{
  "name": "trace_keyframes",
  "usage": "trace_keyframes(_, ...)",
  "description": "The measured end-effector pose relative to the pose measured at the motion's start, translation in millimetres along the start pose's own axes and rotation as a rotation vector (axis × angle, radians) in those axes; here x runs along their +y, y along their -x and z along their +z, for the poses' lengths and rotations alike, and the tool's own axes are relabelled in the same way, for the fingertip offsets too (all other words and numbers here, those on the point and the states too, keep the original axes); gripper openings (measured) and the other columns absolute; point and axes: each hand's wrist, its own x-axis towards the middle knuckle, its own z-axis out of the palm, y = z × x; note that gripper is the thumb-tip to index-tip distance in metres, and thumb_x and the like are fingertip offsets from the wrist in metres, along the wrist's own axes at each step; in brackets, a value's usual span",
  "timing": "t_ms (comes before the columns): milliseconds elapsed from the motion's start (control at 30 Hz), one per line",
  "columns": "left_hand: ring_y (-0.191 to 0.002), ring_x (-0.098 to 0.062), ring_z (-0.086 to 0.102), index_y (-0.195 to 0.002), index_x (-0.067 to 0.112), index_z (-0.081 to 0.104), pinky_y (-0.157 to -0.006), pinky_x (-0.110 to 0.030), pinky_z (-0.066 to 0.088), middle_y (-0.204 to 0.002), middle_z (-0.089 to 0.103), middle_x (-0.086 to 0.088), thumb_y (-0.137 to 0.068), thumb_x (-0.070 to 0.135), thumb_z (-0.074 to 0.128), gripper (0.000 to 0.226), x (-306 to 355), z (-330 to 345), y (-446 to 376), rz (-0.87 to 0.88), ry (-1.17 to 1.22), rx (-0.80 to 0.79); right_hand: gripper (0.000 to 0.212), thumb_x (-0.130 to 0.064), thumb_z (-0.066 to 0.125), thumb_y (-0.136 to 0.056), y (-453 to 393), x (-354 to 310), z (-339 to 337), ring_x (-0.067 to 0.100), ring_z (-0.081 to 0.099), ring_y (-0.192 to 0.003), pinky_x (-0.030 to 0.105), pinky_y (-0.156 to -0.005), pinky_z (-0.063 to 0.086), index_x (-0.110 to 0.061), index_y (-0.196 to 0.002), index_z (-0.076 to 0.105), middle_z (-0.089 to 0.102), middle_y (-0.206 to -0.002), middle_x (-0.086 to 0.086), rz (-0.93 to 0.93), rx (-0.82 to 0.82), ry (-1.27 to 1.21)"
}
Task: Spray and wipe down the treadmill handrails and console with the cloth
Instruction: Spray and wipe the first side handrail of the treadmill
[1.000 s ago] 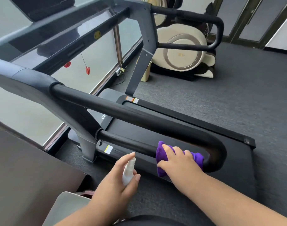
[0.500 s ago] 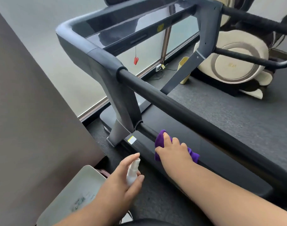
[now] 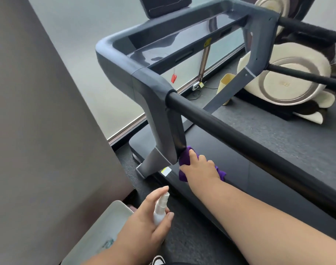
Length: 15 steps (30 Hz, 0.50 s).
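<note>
Right hand [image 3: 199, 167] grips the purple cloth [image 3: 183, 159] at the lower rail's joint with the post [image 3: 163, 119]; left hand [image 3: 144, 224] holds the spray bottle [image 3: 160, 209] — console [image 3: 163, 41] probably still to wipe.

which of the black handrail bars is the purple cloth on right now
The thin lower bar on the near side, where it meets the grey upright. The right hand presses the purple cloth there; the thick upper bar above is untouched.

Soft daylight, mild blur, wide-angle bending at edges.
</note>
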Motion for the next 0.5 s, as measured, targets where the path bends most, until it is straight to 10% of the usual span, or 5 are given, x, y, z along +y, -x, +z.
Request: trace_keyframes(500, -0.085, 0.007, 0.062, -0.125, 0.070, 0.030, -0.072, -0.010, 0.042, -0.109, 0.058, 0.036, -0.086, 0.041, 0.064, 0.059, 69.6, 70.5, -14.7, 0.166, -0.082, -0.192, 0.074, -0.021, 0.062, -0.091, 150.2, 95.0, 64.3, 0.039, 0.020, -0.139, 0.051, -0.107, 0.030, -0.043, -0.150, 0.024, -0.006, -0.164, 0.008, 0.025, 0.012, -0.039)
